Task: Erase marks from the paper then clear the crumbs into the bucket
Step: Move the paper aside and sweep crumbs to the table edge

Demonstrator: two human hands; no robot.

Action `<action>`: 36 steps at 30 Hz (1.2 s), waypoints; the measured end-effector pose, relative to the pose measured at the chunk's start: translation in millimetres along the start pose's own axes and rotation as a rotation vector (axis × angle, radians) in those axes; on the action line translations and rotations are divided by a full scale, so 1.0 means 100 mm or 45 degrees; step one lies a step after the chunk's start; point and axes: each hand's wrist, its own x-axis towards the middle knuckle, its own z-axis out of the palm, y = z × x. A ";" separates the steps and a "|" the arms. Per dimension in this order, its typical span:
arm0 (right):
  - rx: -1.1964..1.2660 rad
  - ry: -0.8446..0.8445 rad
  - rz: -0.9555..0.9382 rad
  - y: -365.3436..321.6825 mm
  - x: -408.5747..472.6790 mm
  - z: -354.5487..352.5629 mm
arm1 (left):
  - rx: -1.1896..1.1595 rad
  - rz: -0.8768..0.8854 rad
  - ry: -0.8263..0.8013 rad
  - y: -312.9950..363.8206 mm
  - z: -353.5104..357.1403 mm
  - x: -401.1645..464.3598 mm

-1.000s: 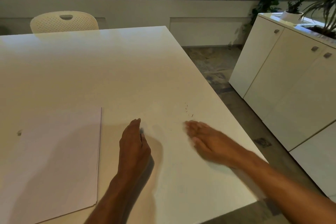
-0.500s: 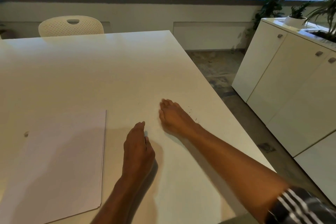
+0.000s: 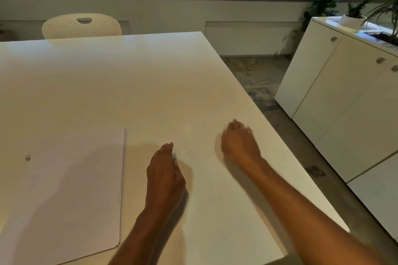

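Your right hand (image 3: 240, 145) swept rightward since half second ago, from beside left hand toward table (image 3: 129, 84) right edge; crumb specks seen there earlier no longer visible, likely pushed along or hidden under palm. Bucket not in view, so crumbs not yet cleared, by my judgement. Paper (image 3: 71, 191) lies at left, small grey mark (image 3: 27, 157) remaining. Right fingers curled, blurred. Left hand (image 3: 164, 176) rests on table, fingers together, something pale at fingertips, maybe eraser; cannot tell.
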 end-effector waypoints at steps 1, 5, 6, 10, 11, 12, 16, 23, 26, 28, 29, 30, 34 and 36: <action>0.063 0.023 -0.184 -0.06 -0.24 0.04 | 0.029 0.017 -0.003 0.00 0.00 0.00; 0.177 -0.054 -0.741 -0.17 -0.99 0.24 | 0.093 0.060 -0.020 0.00 0.01 0.00; 0.158 -0.045 -0.736 -0.11 -0.95 0.27 | 0.101 0.056 -0.025 0.01 0.01 0.00; 0.122 0.052 -0.496 0.17 -0.64 0.20 | 0.132 0.027 -0.059 0.02 0.01 -0.01; 0.135 0.064 -0.473 0.20 -0.64 0.20 | 0.146 0.020 -0.065 0.01 0.02 -0.01; 0.172 0.072 -0.485 0.22 -0.68 0.21 | 0.157 0.018 -0.065 0.02 0.03 -0.01; 0.271 0.080 -0.602 0.33 -0.92 0.22 | 0.258 0.096 -0.090 0.22 0.19 -0.05; 0.501 0.082 -0.589 0.98 -0.88 -0.02 | 0.216 0.259 -0.349 0.98 0.93 -0.36; 0.603 0.187 -0.635 1.47 -0.81 -0.12 | 0.180 0.286 -0.367 1.33 1.26 -0.45; 0.712 0.205 -0.608 1.88 -0.67 -0.11 | 0.163 0.297 -0.333 1.67 1.55 -0.52; 0.760 0.225 -0.592 2.04 -0.59 -0.11 | 0.152 0.315 -0.319 1.82 1.66 -0.55; 0.804 0.243 -0.578 2.30 -0.49 -0.09 | 0.136 0.332 -0.308 2.03 1.85 -0.59; 1.003 0.237 -0.489 3.24 -0.15 0.01 | 0.037 0.344 -0.285 2.73 2.62 -0.71; 1.074 0.240 -0.452 3.64 -0.01 0.10 | 0.021 0.286 -0.296 2.95 3.02 -0.72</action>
